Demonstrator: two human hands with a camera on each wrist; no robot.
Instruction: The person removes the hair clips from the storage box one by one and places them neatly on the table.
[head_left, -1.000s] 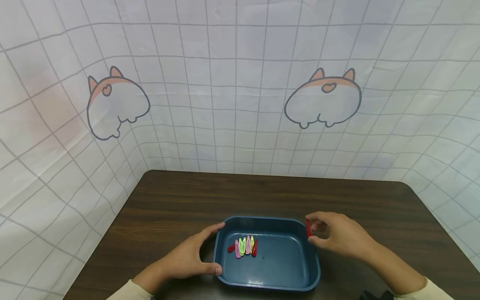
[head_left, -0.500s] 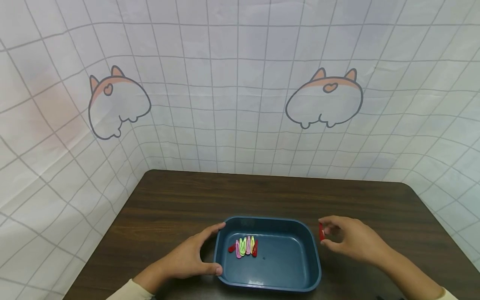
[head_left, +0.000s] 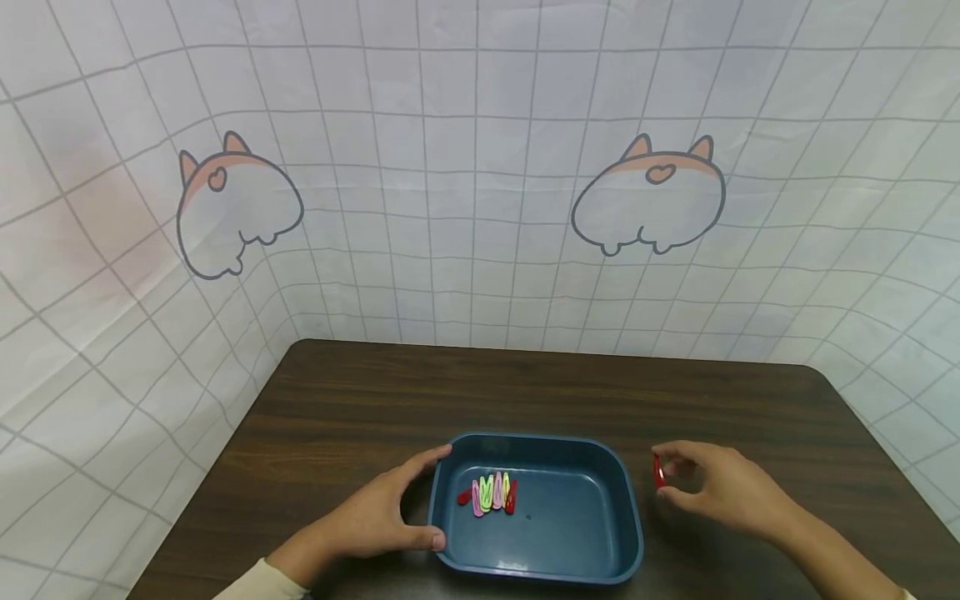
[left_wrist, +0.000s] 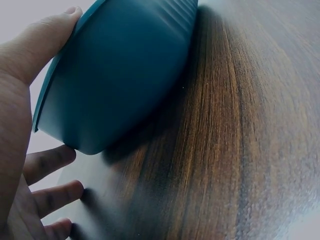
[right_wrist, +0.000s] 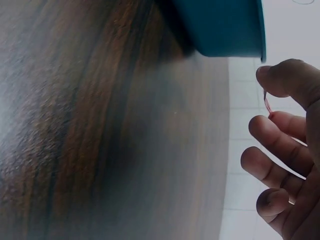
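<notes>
A dark blue plastic tray (head_left: 555, 542) sits on the brown table. My left hand (head_left: 382, 508) spans its left end, thumb over the rim near the front corner and index finger at the back corner. In the left wrist view the other fingers spread beside the tray wall (left_wrist: 120, 75). Inside, at the left, several snap hair clips (head_left: 491, 492) in pink, yellow-green and red lie in a row. To the right of the tray, my right hand (head_left: 727, 492) pinches a red hair clip (head_left: 658, 472) upright between thumb and index finger; the right wrist view shows it edge-on.
The dark wood-grain table (head_left: 525, 383) extends behind and beside the tray. A white grid-patterned cloth (head_left: 480, 208) with cartoon animal drawings hangs around the table's back and sides.
My right hand has moved right, from over the tray's right rim to beside the tray, with the red hair clip still pinched. My left hand and the tray have stayed put.
</notes>
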